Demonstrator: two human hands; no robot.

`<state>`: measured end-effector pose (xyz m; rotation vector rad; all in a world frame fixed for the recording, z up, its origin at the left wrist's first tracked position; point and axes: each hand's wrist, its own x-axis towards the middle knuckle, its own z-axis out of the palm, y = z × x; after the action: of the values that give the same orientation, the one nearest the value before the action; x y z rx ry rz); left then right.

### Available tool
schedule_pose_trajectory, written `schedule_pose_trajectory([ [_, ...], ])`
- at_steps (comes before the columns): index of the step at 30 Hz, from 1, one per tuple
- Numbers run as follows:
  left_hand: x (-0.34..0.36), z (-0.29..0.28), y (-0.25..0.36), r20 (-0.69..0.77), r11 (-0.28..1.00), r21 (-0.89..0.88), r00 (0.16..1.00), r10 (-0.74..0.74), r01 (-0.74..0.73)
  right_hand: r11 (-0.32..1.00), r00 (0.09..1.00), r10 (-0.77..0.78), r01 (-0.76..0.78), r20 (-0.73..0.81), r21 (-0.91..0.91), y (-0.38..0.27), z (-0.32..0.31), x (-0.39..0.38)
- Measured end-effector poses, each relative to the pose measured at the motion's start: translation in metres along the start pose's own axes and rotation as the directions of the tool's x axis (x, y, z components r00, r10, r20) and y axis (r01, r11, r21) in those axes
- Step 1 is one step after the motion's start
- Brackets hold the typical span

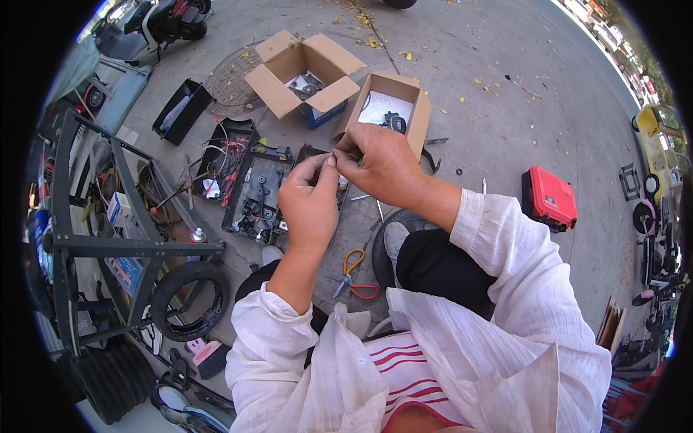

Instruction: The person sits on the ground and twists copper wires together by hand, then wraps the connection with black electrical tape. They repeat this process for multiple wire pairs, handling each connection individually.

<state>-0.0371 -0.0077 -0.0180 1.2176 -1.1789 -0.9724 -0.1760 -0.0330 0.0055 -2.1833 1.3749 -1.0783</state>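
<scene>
My left hand (309, 198) and my right hand (377, 163) meet fingertip to fingertip in mid-air, in front of my knees. Both are closed in a pinch. Whatever sits between the fingertips is too small to make out. Beneath and beyond them on the ground lies a black plastic tray (245, 189) of small metal and black parts. A pair of scissors (349, 276) with one yellow and one red handle lies between my feet, its blades pointing left.
Two open cardboard boxes (346, 54) (422, 115) stand ahead, holding parts. Left are a black bin (189, 119), a tray of wires (221, 155), a metal rack (130, 247) and a tyre (159, 307). A red case (552, 198) sits right; a scooter (141, 32) is parked far left.
</scene>
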Motion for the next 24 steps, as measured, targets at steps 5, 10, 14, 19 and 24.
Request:
schedule_pose_trajectory([
  [5, 0.005, 0.002, -0.016, -0.083, 1.0, -0.016, 0.996, 0.021, -0.022, 0.979, 0.992, 0.092, -0.074, -0.084, 0.192, -0.012, 0.012, -0.003],
  [10, 0.01, -0.004, -0.015, -0.113, 1.0, -0.022, 0.994, 0.01, -0.013, 0.988, 0.994, -0.022, 0.039, -0.107, 0.152, -0.023, 0.011, -0.003],
  [14, 0.009, -0.016, 0.005, -0.03, 0.967, 0.214, 0.989, 0.145, -0.135, 0.956, 1.0, -0.009, 0.008, 0.002, 0.292, -0.004, -0.003, 0.002],
  [19, 0.003, -0.018, 0.01, 0.089, 0.917, 0.313, 0.969, 0.229, -0.245, 0.778, 0.948, 0.102, -0.266, 0.303, 0.569, 0.01, -0.017, 0.005],
  [24, 0.002, -0.019, 0.005, 0.151, 0.9, 0.33, 0.957, 0.246, -0.284, 0.666, 0.89, 0.1, -0.391, 0.444, 0.635, 0.022, -0.009, 0.002],
])
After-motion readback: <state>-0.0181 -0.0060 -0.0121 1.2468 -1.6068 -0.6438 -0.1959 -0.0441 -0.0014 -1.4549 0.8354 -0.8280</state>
